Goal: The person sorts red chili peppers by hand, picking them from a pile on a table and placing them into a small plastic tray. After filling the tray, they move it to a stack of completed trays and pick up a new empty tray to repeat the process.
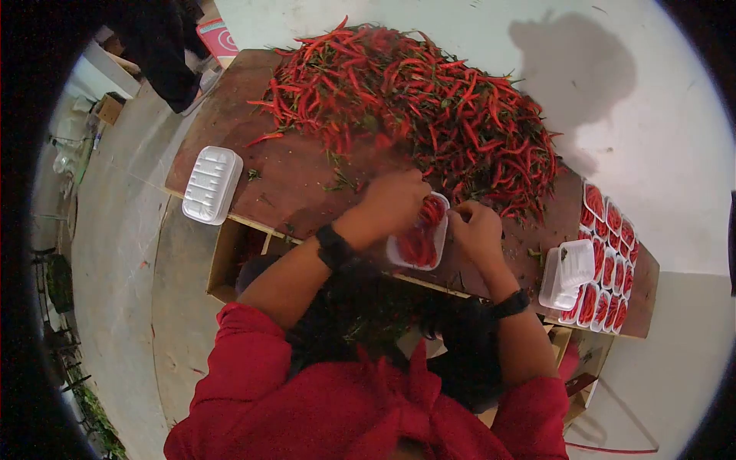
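A white plastic tray holding red chili peppers lies near the front edge of the brown table, between my two hands. My left hand reaches over the tray's upper left side with its fingers curled; what they hold is hidden. At the tray's upper right, my right hand has thumb and fingers pinched together close to the rim. Anything in that pinch is too small to make out. Beyond both hands rises a big heap of red chilies with green stems.
A stack of empty white trays sits at the table's left edge. More white trays are at the right, beside rows of filled chili trays. A white wall stands behind the table. Another person's leg shows at upper left.
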A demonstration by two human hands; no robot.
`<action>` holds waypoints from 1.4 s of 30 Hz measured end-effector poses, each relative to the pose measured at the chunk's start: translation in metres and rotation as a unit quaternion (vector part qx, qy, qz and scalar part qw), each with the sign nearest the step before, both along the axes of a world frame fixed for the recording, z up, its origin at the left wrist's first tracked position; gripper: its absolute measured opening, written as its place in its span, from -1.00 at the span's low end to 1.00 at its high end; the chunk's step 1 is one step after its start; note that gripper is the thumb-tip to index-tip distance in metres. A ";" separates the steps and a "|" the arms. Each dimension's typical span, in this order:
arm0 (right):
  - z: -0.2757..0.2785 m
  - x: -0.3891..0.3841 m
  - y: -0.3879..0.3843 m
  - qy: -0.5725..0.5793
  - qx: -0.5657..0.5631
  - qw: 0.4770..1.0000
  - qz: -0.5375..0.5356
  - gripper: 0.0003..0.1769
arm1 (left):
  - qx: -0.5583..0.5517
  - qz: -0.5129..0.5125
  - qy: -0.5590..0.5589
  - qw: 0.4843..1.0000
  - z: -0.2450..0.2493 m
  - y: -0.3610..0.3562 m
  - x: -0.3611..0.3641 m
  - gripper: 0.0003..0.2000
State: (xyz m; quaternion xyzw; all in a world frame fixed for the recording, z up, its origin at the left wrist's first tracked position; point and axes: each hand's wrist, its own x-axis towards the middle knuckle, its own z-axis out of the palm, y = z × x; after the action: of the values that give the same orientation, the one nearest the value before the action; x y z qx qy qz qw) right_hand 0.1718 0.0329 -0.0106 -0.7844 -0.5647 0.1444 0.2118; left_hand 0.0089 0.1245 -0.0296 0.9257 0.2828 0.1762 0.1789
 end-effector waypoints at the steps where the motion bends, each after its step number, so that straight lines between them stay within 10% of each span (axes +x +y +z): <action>1: 0.003 0.003 0.000 0.011 -0.016 1.000 -0.012 -0.72 | -0.006 0.009 0.019 1.000 0.001 0.001 0.000 -0.91; 42: 0.002 -0.028 -0.002 -0.044 0.031 0.997 0.055 -0.72 | -0.010 -0.052 -0.013 0.998 -0.001 0.009 0.002 -0.80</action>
State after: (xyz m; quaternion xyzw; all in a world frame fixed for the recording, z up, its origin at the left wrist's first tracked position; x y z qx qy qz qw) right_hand 0.1438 0.0306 -0.0081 -0.7507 -0.6202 0.1040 0.2025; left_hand 0.0108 0.1330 -0.0303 0.9349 0.2335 0.1759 0.2013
